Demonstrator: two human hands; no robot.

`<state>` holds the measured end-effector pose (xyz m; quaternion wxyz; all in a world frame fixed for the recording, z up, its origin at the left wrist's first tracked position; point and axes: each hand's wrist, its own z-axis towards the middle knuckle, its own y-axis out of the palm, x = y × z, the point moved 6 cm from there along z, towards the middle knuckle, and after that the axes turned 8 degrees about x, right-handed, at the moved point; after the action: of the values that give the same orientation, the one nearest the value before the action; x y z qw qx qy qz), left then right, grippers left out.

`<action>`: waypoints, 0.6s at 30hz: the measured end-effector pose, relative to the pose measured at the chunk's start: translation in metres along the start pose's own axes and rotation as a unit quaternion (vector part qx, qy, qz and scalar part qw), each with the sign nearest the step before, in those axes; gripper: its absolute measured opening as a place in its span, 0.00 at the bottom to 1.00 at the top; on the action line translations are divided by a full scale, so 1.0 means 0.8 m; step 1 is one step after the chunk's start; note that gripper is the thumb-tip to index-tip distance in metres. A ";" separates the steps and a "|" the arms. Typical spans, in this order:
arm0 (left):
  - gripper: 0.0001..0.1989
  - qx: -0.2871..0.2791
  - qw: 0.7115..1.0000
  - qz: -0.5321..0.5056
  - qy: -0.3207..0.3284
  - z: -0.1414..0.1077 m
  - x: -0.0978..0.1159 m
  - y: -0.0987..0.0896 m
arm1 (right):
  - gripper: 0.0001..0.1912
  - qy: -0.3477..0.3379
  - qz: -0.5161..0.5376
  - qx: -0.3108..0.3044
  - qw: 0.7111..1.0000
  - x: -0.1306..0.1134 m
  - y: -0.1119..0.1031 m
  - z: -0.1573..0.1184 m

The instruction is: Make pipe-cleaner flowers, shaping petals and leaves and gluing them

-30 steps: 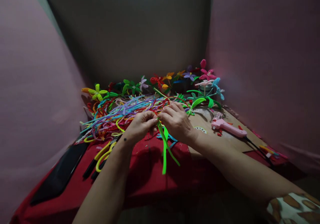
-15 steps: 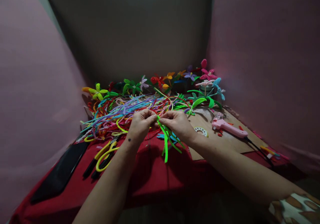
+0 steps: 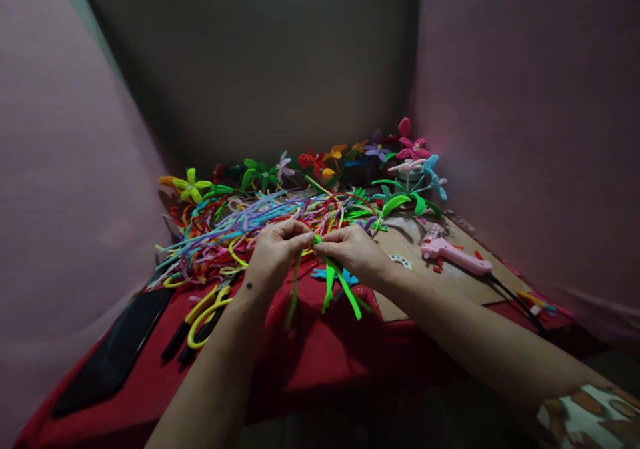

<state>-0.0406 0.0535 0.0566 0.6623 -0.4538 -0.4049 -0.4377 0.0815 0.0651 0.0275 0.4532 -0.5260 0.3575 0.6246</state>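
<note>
Bright green pipe cleaners (image 3: 330, 285) are pinched at their upper ends between my two hands, over the middle of the table. My left hand (image 3: 275, 252) grips them from the left with thumb and forefinger, and one thin green strand hangs below it. From the right, my right hand (image 3: 353, 250) closes on the same bunch, its fingertips nearly touching the left ones. Several green ends dangle below the right fingers. Just behind both hands lies a heap of pipe cleaners in many colours (image 3: 250, 219).
Yellow-handled scissors (image 3: 205, 325) and a black flat object (image 3: 117, 349) lie on the red cloth (image 3: 295, 382) at left. A pink glue gun (image 3: 457, 255) rests on cardboard (image 3: 450, 289) at right. Fuzzy flowers (image 3: 313, 162) stand behind.
The green strands have swung and spread: one now hangs at left under my left hand, others point down to the right. Both hands keep their pinch. The view has shifted slightly.
</note>
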 end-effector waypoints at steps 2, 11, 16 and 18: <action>0.07 -0.018 0.998 -0.038 -0.041 0.000 -0.003 0.002 | 0.11 0.006 -0.008 0.002 1.000 -0.004 0.000 -0.002; 0.08 -0.022 0.989 -0.122 -0.083 -0.001 -0.006 0.007 | 0.11 0.058 0.042 -0.078 0.994 0.005 0.015 -0.008; 0.08 0.006 0.995 -0.080 -0.053 -0.002 -0.001 0.003 | 0.12 0.105 0.084 -0.117 0.984 0.013 0.016 -0.012; 0.07 0.024 0.998 -0.056 -0.025 0.001 0.001 -0.001 | 0.11 0.126 0.094 -0.130 0.979 0.013 0.016 -0.014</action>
<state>-0.0415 0.0536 0.0576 0.6375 -0.4247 -0.4564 -0.4527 0.0730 0.0528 0.0149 0.2715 -0.6187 0.3755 0.6344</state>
